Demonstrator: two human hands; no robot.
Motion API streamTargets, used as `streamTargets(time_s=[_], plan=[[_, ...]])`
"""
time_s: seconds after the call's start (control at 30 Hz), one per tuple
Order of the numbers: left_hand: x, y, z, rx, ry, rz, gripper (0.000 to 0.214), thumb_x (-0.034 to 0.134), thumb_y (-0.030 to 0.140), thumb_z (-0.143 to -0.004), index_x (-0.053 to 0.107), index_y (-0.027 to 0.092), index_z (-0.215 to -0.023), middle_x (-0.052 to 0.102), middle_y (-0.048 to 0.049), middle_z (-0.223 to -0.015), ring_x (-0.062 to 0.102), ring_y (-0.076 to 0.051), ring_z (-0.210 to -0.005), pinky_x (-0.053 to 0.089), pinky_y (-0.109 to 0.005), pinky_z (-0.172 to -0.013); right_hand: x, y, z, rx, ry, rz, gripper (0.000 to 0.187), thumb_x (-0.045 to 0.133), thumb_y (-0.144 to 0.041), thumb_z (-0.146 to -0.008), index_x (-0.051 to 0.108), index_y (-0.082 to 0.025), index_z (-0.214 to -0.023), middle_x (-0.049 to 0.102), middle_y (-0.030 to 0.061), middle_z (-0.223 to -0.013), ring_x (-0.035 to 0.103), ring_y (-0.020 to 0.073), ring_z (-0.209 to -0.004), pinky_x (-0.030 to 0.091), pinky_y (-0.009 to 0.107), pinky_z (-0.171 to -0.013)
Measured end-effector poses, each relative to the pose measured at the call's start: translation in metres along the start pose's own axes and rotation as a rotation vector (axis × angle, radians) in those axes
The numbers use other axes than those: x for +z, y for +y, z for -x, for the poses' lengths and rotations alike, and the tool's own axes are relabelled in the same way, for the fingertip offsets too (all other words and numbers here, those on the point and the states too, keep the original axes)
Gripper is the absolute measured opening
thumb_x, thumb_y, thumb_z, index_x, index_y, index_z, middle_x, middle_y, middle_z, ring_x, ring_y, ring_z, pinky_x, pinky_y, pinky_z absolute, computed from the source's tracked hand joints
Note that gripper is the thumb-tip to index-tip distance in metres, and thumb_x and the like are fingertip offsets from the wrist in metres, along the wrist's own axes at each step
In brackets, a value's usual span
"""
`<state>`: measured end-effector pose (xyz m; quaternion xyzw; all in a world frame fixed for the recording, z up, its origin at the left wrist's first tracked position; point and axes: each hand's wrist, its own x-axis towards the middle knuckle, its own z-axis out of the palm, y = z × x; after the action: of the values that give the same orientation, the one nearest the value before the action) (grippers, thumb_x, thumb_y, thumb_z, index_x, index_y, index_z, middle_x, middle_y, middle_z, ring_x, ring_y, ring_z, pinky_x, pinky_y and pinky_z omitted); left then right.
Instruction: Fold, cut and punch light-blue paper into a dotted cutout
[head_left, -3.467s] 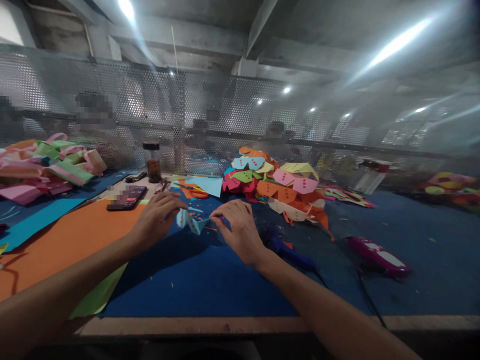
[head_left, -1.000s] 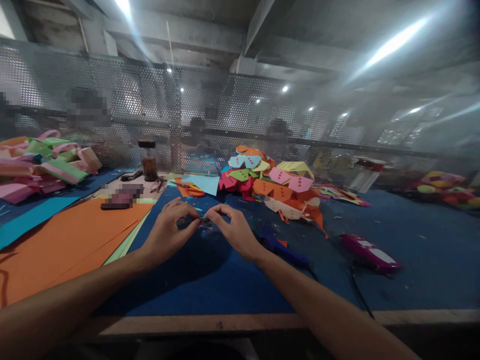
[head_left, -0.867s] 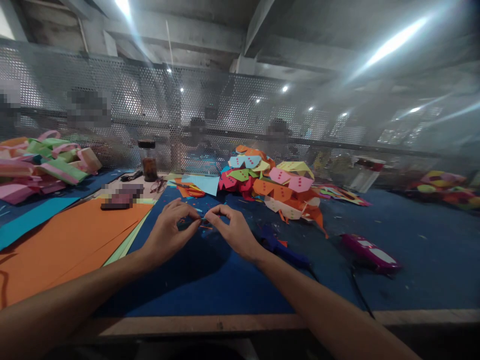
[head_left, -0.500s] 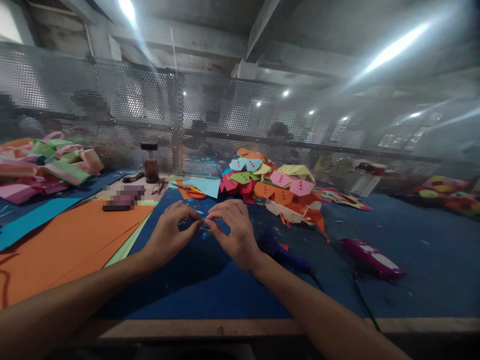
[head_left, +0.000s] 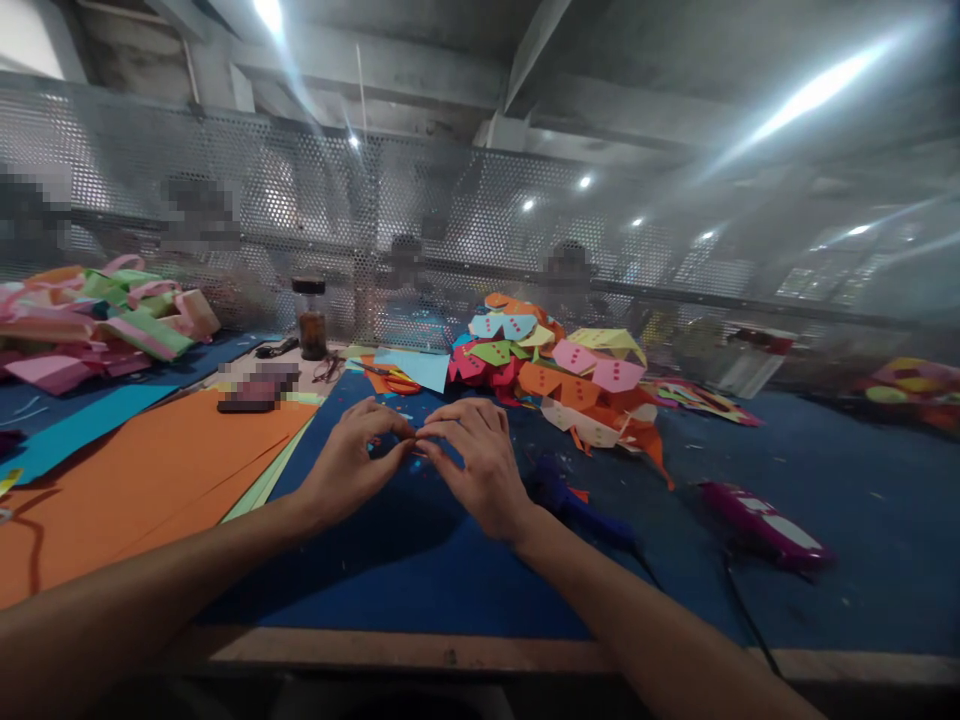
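Over the blue table covering [head_left: 420, 590], my left hand [head_left: 364, 450] is closed, thumb and forefinger pinched. My right hand [head_left: 480, 465] pinches at the same spot, and the fingertips of both meet or nearly meet. Whatever lies between them is too small to make out. Small paper scraps are scattered on the cloth behind the fingers. Just beyond lie orange-handled scissors [head_left: 397, 380] and a light blue paper sheet [head_left: 420, 368]. To the right of my right hand rests a blue glue gun [head_left: 581, 510] with a cord.
Folded paper shapes with dots [head_left: 577, 375] are heaped behind my right hand. A purple device [head_left: 765, 525] with a cord lies at right. Orange sheets [head_left: 150, 480], a phone [head_left: 255, 388], a dark-lidded jar [head_left: 311, 320] and a paper-strip pile [head_left: 112, 320] are at left. A perforated screen [head_left: 315, 190] stands behind.
My head view has shifted slightly, so the scene sits a little further right. The hands stay together, with fingertips slightly closer. A yellow-and-purple thing now shows at the left edge.
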<state>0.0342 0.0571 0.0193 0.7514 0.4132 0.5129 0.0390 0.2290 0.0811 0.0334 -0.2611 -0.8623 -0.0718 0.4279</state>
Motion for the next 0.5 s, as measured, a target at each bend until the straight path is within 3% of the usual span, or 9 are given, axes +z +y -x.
streamTargets(time_s=[0.5], plan=[[0.0006,0.0013,0.0017,0.015,-0.004,-0.008,0.007,0.065,0.019,-0.086,0.070,0.024,-0.085,0.073,-0.0033,-0.090,0.067,-0.023,-0.096,0.036,-0.058,-0.110,0.0002,0.0019,-0.0009,-0.001,-0.032,0.025,0.008,0.064,-0.031,-0.097,0.067,-0.024,-0.099,0.072,0.0028,-0.105,0.056,0.0232,-0.108,0.035,0.039,-0.096]])
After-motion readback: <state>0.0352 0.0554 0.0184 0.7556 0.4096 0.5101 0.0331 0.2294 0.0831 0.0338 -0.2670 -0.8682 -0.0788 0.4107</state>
